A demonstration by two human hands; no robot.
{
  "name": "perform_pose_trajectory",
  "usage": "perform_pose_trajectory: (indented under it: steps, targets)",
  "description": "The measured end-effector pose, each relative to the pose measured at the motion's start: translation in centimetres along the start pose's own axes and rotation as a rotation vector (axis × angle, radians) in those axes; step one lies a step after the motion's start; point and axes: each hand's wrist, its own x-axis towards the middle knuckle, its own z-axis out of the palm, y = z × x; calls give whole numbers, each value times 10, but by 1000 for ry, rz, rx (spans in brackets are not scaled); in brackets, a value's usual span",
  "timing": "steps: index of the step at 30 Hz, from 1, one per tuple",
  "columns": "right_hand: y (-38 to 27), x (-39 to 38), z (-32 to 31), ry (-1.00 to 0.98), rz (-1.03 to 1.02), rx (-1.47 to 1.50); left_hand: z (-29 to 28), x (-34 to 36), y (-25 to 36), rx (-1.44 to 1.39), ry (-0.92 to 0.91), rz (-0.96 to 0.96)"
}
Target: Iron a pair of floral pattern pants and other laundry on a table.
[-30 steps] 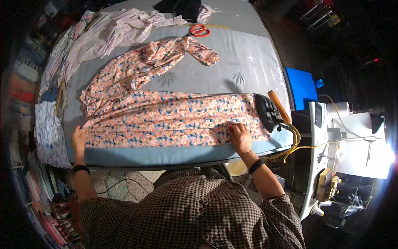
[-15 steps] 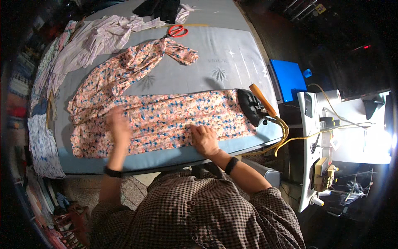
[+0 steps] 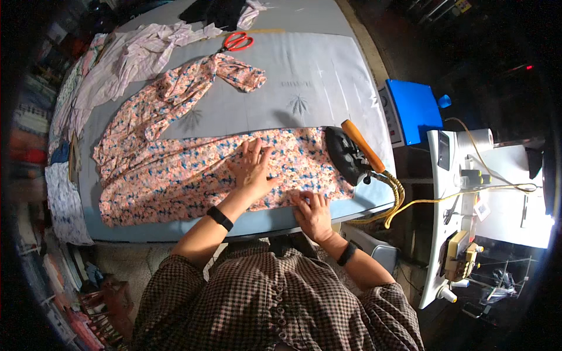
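Note:
A pink floral garment point(image 3: 158, 175) with blue flecks lies along the near side of the padded table. Its lower part is spread out, and a gathered part with a sleeve curves away at the far left. My left hand point(image 3: 252, 171) rests on the cloth, fingers spread. At the near edge of the cloth, my right hand point(image 3: 315, 217) has bent fingers closed on the fabric. On the garment's right end stands a black iron point(image 3: 344, 157) with a wooden handle, touched by neither hand.
Red-handled scissors point(image 3: 237, 41) lie beyond the sleeve. Striped pale cloth point(image 3: 126, 64) is heaped at the far left, dark cloth point(image 3: 216, 13) at the back. A yellow cord point(image 3: 398, 205) runs from the iron past a white sewing machine point(image 3: 436, 234). A blue box point(image 3: 413, 111) stands right.
My left hand has swept right from the garment's left part to its middle. My right hand has shifted slightly right along the near edge. Creases in the cloth now run differently.

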Motion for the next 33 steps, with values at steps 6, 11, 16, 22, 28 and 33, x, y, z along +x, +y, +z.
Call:
perform_pose_trajectory:
  steps: [6,11,16,22,28,33]
  targets:
    - [42,-37,-25,-273,-214,211,12,4,17,61,115,-59]
    - [90,58,-120,91,-3,-328,33,0,55,-155,263,204]
    - [157,102,-120,-259,437,-11,53,6,82,90,-33,301]
    - [162,92,-119,-449,137,-149,55,-4,75,189,139,252]
    - [128,115,-119,-773,-173,-307,98,-55,79,-196,249,476]
    - [109,152,-70,-525,-91,-286,80,-61,86,-109,333,424]
